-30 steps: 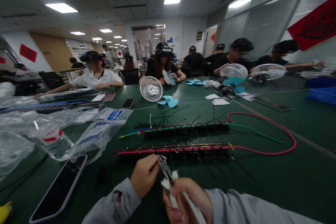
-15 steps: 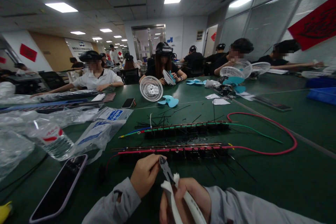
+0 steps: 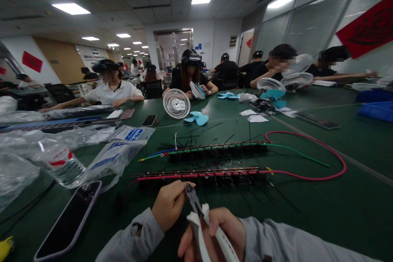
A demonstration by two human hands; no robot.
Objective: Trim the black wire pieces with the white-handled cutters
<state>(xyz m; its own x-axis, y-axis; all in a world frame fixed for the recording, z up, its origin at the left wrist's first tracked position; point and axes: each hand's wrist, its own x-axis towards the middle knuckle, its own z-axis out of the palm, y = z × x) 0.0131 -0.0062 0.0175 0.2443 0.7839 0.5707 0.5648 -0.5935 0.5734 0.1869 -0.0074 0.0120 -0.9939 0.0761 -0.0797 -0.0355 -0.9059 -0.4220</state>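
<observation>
My right hand [image 3: 225, 225] is wrapped round the white handles of a pair of diagonal cutters [image 3: 195, 202]. Their grey jaws point up and away, beside the fingertips of my left hand [image 3: 170, 204]. That hand is closed, its fingers bent in front of the nearer black strip; whatever they pinch is hidden. Along this nearer wired strip [image 3: 202, 175] runs a thick red cable [image 3: 301, 177], with black cable tie tails poking out. Behind it lies a second wired strip [image 3: 215, 150] with a green wire [image 3: 302, 151] and more black tails.
To the left lie a phone [image 3: 69, 223], a water bottle [image 3: 63, 161] and clear plastic bags [image 3: 123, 143]. Across the green table are a white fan grille [image 3: 176, 103], blue fan blades [image 3: 198, 118], a second phone [image 3: 150, 120] and a blue bin [image 3: 376, 110]. Several people sit around.
The fingers of my right hand have loosened a little and the cutters' handles have spread slightly. My left hand has stayed in almost the same place.
</observation>
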